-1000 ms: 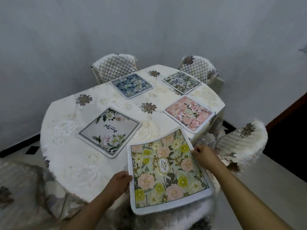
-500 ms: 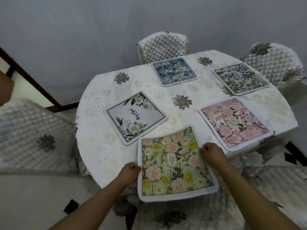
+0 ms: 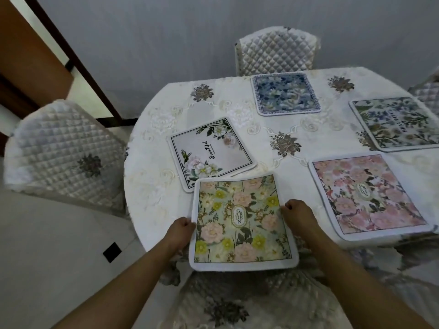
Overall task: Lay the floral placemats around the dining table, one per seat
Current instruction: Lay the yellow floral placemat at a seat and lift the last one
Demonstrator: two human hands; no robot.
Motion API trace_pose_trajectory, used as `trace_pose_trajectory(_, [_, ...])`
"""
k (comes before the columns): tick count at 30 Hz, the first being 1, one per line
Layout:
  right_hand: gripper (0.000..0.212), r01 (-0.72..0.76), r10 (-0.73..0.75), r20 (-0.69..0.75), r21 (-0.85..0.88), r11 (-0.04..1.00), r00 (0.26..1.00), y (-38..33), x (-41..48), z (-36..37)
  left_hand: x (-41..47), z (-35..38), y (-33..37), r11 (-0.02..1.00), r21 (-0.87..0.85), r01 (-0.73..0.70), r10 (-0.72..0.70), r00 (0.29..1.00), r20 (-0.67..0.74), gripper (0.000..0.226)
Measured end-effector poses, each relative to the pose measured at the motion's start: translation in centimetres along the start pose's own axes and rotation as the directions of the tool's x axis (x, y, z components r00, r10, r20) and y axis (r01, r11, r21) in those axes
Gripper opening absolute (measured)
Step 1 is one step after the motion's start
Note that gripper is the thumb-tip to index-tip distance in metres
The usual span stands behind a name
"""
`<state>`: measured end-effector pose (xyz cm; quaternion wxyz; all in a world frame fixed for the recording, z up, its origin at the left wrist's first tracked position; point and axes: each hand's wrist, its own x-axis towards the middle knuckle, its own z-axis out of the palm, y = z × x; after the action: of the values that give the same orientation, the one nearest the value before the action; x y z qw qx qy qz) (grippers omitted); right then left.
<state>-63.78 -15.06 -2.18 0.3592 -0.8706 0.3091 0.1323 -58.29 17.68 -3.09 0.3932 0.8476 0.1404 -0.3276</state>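
Observation:
A green and yellow floral placemat hangs over the near edge of the round dining table. My left hand grips its left edge and my right hand grips its right edge. Its far left corner overlaps the white placemat with script lettering. Farther on lie a blue floral placemat, a pale botanical placemat and a pink floral placemat.
Quilted covered chairs stand at the left, at the far side and right below me; part of another shows at the right edge. A brown door frame runs along the wall at upper left.
The view has swung left along the table. The green placemat in my hands has moved left and now overlaps the white placemat's near corner. Both hands keep their grip.

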Motion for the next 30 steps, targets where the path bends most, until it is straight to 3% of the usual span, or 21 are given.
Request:
trace_pose_trajectory(7, [0.038,0.034,-0.034,0.002,-0.045,0.998,0.999,-2.0,3.8,1.1,3.4,-1.3,0.6,0.995,-0.101,0.023,-0.027,0.999,-0.032,0.022])
trace_pose_trajectory(15, [0.030,-0.033,0.032,-0.024,-0.052,0.998,0.999,-1.9,7.2,2.0,6.4,-1.0,1.3,0.985,-0.171,0.019,-0.025,0.999,-0.033,0.026])
trace_pose_trajectory(21, [0.025,-0.059,0.056,-0.045,-0.057,0.997,0.997,-1.5,9.3,2.6,8.2,-1.1,1.8,0.993,-0.115,-0.020,0.011,0.997,-0.075,0.025])
trace_pose_trajectory(30, [0.029,-0.059,0.055,-0.053,-0.074,0.995,0.997,-0.4,10.1,3.1,9.0,-0.7,1.7,0.986,0.144,-0.088,0.107,0.986,-0.128,0.032])
